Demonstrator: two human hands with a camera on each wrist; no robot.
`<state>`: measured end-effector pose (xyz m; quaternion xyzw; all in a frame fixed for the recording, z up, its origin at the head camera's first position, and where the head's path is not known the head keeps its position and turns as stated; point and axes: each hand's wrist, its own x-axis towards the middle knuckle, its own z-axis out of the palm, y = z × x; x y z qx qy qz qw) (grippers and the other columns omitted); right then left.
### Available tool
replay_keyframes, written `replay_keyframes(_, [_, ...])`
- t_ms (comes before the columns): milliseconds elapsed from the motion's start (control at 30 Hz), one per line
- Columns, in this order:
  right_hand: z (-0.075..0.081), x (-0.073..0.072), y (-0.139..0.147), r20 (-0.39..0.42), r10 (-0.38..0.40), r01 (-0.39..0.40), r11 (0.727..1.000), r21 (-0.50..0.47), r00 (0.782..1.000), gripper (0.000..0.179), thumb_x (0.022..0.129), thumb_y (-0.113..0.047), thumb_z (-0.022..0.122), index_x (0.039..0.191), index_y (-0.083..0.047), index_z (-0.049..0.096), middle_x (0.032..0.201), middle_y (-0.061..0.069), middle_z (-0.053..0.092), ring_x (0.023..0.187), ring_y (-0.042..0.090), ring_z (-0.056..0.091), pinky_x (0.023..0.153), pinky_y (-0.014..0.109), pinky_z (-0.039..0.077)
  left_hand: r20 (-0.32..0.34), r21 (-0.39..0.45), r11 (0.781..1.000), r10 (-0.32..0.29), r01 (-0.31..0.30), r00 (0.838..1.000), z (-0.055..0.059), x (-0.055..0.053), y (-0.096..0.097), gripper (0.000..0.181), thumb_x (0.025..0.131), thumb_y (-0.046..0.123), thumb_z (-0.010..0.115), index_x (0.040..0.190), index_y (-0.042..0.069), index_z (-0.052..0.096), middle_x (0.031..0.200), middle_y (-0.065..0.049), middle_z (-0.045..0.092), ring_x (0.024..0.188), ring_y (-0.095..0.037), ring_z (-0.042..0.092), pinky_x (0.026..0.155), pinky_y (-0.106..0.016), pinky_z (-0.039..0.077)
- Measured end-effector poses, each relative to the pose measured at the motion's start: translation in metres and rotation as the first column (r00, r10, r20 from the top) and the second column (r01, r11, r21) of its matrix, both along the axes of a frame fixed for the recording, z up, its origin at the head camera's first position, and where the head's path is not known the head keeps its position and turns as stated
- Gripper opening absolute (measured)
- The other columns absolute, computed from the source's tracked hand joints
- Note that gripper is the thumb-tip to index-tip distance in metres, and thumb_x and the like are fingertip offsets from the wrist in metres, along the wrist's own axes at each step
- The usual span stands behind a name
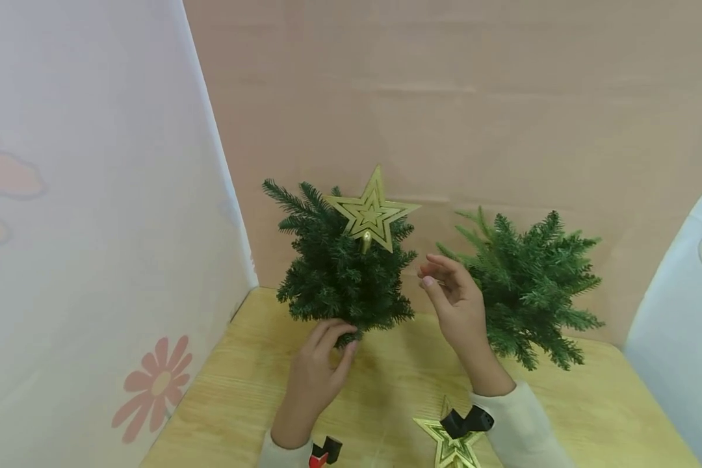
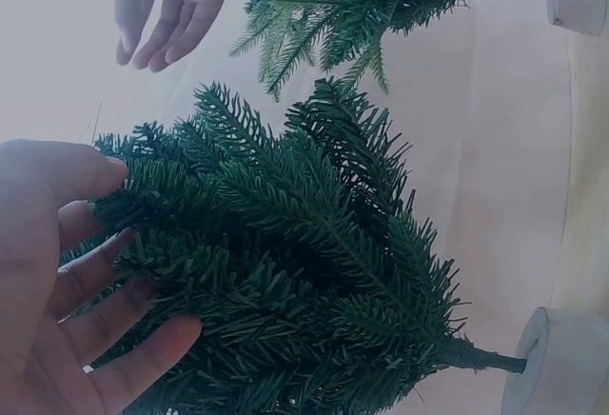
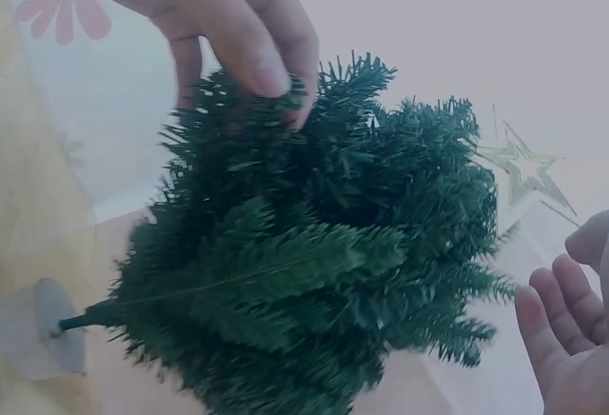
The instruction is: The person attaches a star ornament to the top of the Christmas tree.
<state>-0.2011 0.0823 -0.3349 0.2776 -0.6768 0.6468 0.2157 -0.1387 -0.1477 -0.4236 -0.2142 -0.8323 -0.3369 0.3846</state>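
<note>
A small green artificial Christmas tree [image 1: 339, 273] stands on the left of the table with a gold star [image 1: 370, 213] at its top. My left hand [image 1: 316, 377] holds a low front branch tip [image 1: 345, 339] between thumb and fingers; the right wrist view shows this branch [image 3: 243, 129] too. To the right of the tree, my right hand [image 1: 461, 309] is raised in the air with loosely bent fingers, holding nothing. In the left wrist view, the tree's thin trunk runs into a round white base [image 2: 561, 367].
A second green tree [image 1: 532, 279] stands on the right, behind my right forearm. Another gold star [image 1: 452, 450] lies near the front of the wooden table [image 1: 222, 390], partly behind the wrist camera [image 1: 467, 422]. Cloth walls [image 1: 474, 117] enclose the back and sides.
</note>
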Motion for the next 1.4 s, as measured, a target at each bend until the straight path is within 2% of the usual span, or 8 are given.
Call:
replay_keyframes(100, [-0.012, 0.008, 0.008, 0.018, 0.005, -0.005, 1.0, 0.007, 1.0, 0.038, 0.096, 0.003, 0.057, 0.133, 0.002, 0.052, 0.113, 0.019, 0.056, 0.104, 0.018, 0.061, 0.088, 0.026, 0.051, -0.01, -0.001, 1.0, -0.001, 0.001, 1.0, 0.001, 0.0, 0.002, 0.022, 0.089, 0.016, 0.072, 0.11, 0.012, 0.069, 0.114, -0.004, 0.063, 0.098, -0.02, 0.064, 0.06, -0.024, 0.053])
replay_keyframes(333, [-0.047, 0.026, 0.021, 0.067, 0.003, -0.004, 1.0, 0.01, 0.998, 0.038, 0.095, 0.007, 0.056, 0.133, 0.004, 0.051, 0.111, 0.023, 0.055, 0.103, 0.018, 0.062, 0.086, 0.027, 0.053, -0.026, 0.013, 1.0, -0.003, 0.004, 1.0, 0.002, 0.002, 0.005, 0.02, 0.091, 0.019, 0.069, 0.11, 0.011, 0.07, 0.117, -0.006, 0.062, 0.107, -0.025, 0.059, 0.084, -0.04, 0.053])
replay_keyframes(533, [-0.076, 0.04, 0.035, 0.115, -0.005, 0.004, 1.0, 0.004, 0.993, 0.037, 0.095, 0.009, 0.054, 0.132, 0.01, 0.048, 0.111, 0.028, 0.054, 0.103, 0.019, 0.062, 0.085, 0.029, 0.053, -0.04, 0.043, 0.999, -0.006, 0.008, 0.999, -0.001, 0.003, 0.01, 0.025, 0.089, 0.013, 0.07, 0.114, 0.011, 0.069, 0.123, -0.008, 0.059, 0.112, -0.028, 0.055, 0.09, -0.044, 0.048])
replay_keyframes(700, [-0.094, 0.053, 0.047, 0.167, -0.026, 0.02, 0.999, 0.037, 0.986, 0.037, 0.096, 0.006, 0.054, 0.133, 0.005, 0.051, 0.113, 0.028, 0.054, 0.103, 0.021, 0.062, 0.085, 0.031, 0.054, -0.101, 0.112, 0.993, -0.031, 0.042, 0.994, -0.004, 0.004, 0.015, 0.023, 0.094, 0.012, 0.062, 0.116, 0.008, 0.066, 0.126, -0.013, 0.056, 0.118, -0.032, 0.051, 0.1, -0.043, 0.042])
replay_keyframes(867, [-0.109, 0.065, 0.057, 0.22, -0.066, 0.052, 0.996, 0.068, 0.973, 0.034, 0.096, 0.004, 0.056, 0.131, 0.003, 0.053, 0.113, 0.024, 0.056, 0.103, 0.023, 0.063, 0.086, 0.029, 0.053, -0.183, 0.177, 0.981, -0.051, 0.084, 0.982, -0.004, 0.009, 0.022, 0.02, 0.096, 0.012, 0.058, 0.113, 0.004, 0.066, 0.121, -0.016, 0.057, 0.117, -0.039, 0.05, 0.112, -0.049, 0.028])
replay_keyframes(1033, [-0.12, 0.072, 0.069, 0.239, -0.086, 0.064, 0.993, 0.098, 0.967, 0.035, 0.096, 0.004, 0.056, 0.131, 0.005, 0.052, 0.114, 0.021, 0.057, 0.106, 0.017, 0.062, 0.088, 0.028, 0.052, -0.266, 0.22, 0.962, -0.098, 0.159, 0.959, -0.005, 0.013, 0.032, 0.02, 0.096, 0.012, 0.056, 0.108, 0.0, 0.066, 0.113, -0.017, 0.06, 0.111, -0.039, 0.053, 0.111, -0.047, 0.03])
replay_keyframes(1200, [-0.129, 0.079, 0.082, 0.269, -0.126, 0.09, 0.986, 0.142, 0.955, 0.036, 0.097, 0.0, 0.057, 0.132, 0.001, 0.053, 0.115, 0.015, 0.058, 0.106, 0.017, 0.062, 0.088, 0.025, 0.052, -0.239, 0.219, 0.943, -0.197, 0.25, 0.951, -0.01, 0.015, 0.046, 0.026, 0.095, 0.01, 0.057, 0.115, -0.005, 0.061, 0.113, -0.016, 0.061, 0.112, -0.035, 0.054, 0.109, -0.043, 0.033])
replay_keyframes(1400, [-0.143, 0.09, 0.097, 0.334, -0.202, 0.134, 0.967, 0.216, 0.921, 0.033, 0.098, -0.01, 0.058, 0.131, -0.004, 0.055, 0.114, 0.01, 0.06, 0.107, 0.016, 0.062, 0.089, 0.021, 0.05, -0.215, 0.158, 0.958, -0.202, 0.238, 0.955, -0.015, 0.018, 0.064, 0.028, 0.095, 0.013, 0.054, 0.119, -0.001, 0.06, 0.114, -0.012, 0.062, 0.112, -0.03, 0.056, 0.104, -0.069, 0.023])
